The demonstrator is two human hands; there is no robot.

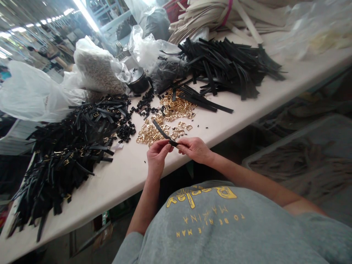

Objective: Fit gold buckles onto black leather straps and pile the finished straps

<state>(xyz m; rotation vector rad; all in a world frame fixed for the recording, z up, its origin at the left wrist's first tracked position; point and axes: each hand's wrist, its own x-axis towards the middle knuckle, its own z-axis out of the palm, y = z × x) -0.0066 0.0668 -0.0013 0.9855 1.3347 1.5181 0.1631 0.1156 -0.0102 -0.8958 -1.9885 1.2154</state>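
Note:
My left hand [156,156] and my right hand [194,149] meet at the table's near edge, both pinched on the end of one black strap [161,131] that sticks up and away to the left. Just beyond them lies a heap of gold buckles [167,117]. Small black loops [127,131] sit left of the buckles. A big pile of black straps with gold buckles fitted [68,146] fills the left of the table. A second pile of plain black straps [228,66] lies at the far right.
The pale table [129,172] runs diagonally. Plastic bags [99,69] of small parts, a dark round tin [139,80] and cream straps [217,14] stand along the back. A grey crate of cords [299,157] sits below on the right.

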